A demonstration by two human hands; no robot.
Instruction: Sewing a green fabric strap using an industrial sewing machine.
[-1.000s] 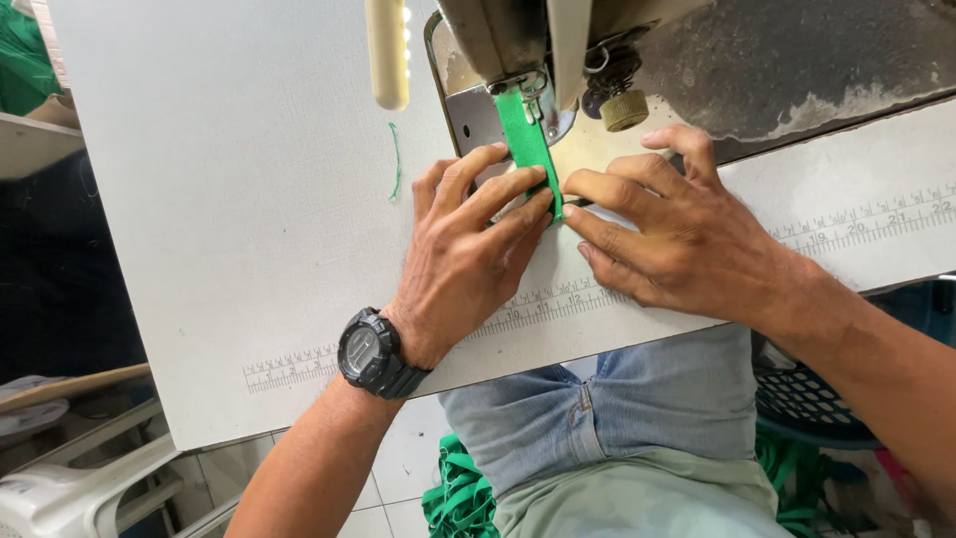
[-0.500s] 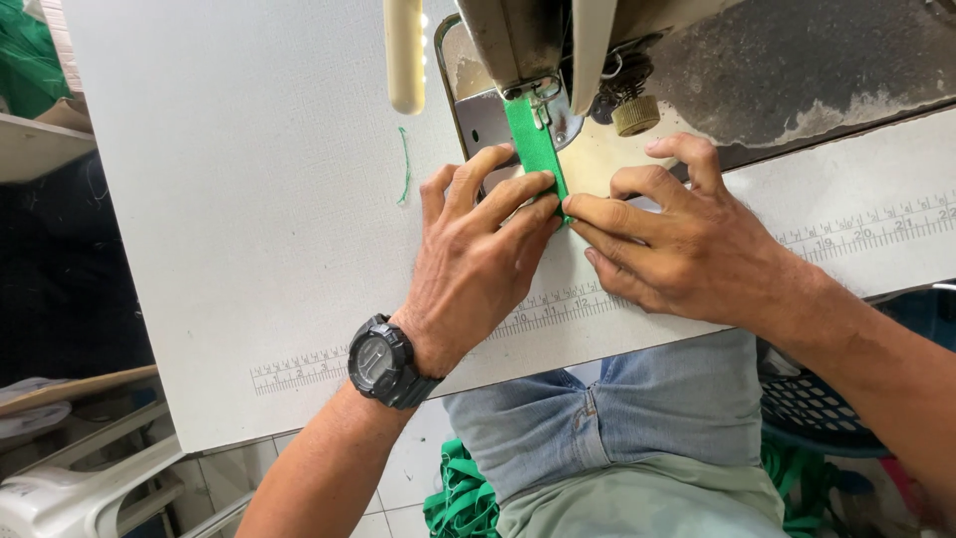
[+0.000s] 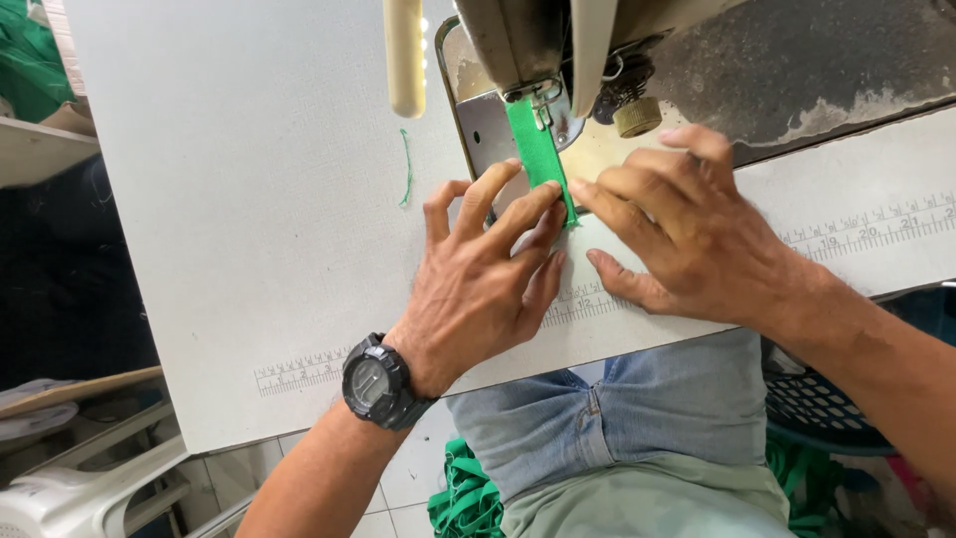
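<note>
A narrow bright green strap (image 3: 539,151) lies flat on the white sewing table (image 3: 249,199), its far end under the presser foot (image 3: 543,97) of the sewing machine (image 3: 518,40). Bare tabletop spreads leftward; the table's near edge runs just behind both wrists. The left hand (image 3: 488,289) and right hand (image 3: 687,234), fingers spread and flattened, press the strap's sides without gripping.
</note>
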